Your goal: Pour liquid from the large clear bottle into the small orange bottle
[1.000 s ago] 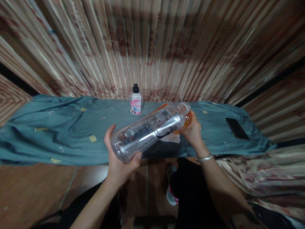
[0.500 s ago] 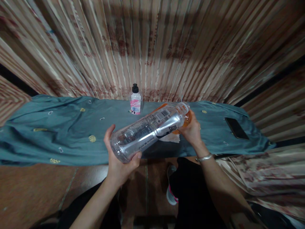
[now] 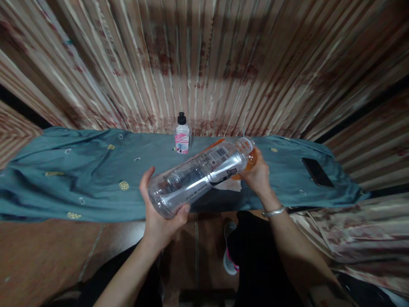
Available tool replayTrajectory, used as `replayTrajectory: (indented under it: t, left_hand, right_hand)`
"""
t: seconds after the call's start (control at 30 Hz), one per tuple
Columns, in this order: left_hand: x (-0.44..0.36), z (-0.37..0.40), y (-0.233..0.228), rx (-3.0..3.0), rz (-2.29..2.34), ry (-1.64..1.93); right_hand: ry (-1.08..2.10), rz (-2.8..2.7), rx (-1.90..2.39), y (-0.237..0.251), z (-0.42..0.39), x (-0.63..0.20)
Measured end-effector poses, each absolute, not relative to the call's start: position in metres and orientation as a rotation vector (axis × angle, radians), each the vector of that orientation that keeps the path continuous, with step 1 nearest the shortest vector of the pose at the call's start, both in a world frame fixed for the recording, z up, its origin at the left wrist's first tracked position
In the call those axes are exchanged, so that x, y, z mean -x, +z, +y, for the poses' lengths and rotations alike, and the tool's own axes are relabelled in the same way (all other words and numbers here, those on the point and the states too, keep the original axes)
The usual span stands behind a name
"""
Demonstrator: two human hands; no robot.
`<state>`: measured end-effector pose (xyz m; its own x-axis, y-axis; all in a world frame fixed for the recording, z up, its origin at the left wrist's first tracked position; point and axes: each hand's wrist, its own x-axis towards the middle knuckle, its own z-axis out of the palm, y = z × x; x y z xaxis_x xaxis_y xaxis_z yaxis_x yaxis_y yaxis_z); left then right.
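A large clear plastic bottle (image 3: 198, 177) with a silver printed label lies tilted in the air, its uncapped mouth toward the upper right. My left hand (image 3: 162, 217) is wrapped round its base, thumb in front and fingers behind. At the neck end, my right hand (image 3: 257, 172) is closed on an orange see-through container (image 3: 252, 158), which is mostly hidden behind the clear bottle. Whether the right fingers also touch the bottle's neck, I cannot tell. A piece of white paper or tissue (image 3: 229, 185) shows below the bottle.
A small bottle (image 3: 182, 138) with a black cap and pink label stands at the back of the bench, which has a teal cloth (image 3: 96, 170). On the right lies a black phone (image 3: 317, 172). Pleated curtains (image 3: 198, 64) rise behind and at the sides.
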<state>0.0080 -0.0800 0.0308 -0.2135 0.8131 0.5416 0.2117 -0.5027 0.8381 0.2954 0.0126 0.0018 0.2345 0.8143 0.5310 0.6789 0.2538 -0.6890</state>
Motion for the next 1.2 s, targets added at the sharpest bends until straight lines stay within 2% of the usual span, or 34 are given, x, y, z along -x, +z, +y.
replayTrajectory:
  t: [1.2]
  left_hand:
    - [-0.0086, -0.0807, 0.0341, -1.593, 1.274, 1.757]
  right_hand:
    - [0.193, -1.483, 1.489, 0.0017, 0.0127, -0.2950]
